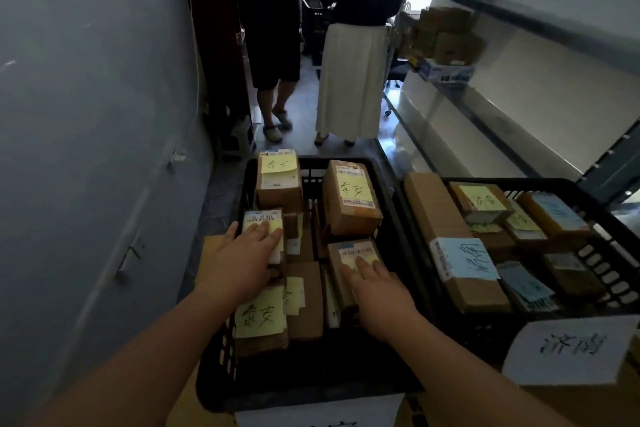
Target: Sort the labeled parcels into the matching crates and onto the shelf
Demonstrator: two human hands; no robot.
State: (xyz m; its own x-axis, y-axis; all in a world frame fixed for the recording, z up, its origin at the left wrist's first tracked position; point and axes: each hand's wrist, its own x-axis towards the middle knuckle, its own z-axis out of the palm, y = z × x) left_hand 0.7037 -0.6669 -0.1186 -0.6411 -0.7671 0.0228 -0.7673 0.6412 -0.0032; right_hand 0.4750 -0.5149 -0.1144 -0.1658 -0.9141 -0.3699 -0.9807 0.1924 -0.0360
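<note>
Left black crate (pixel 242 184): cardboard parcels with yellow handwritten notes. Left hand (pixel 242 256), fingers straight and together, lies flat on a yellow-noted parcel (pixel 263 218) at the crate's left side. Right hand (pixel 377 291), fingers extended, presses another parcel (pixel 353 253) mid-crate. Right black crate (pixel 609 253) beside it: parcels with yellow and blue notes. Metal shelf (pixel 519 21) to the right.

I see the black crate (pixel 388 218) at lower centre packed with upright parcels (pixel 351 199), leaving only thin slots between them and a dark bare strip along its near edge at the bottom of the frame. At right, the second crate (pixel 609 218) is full too, hard against the metal shelf (pixel 519 135). The aisle above is blocked by two standing people (pixel 353 55), and the wall (pixel 86 114) closes the left.
</note>
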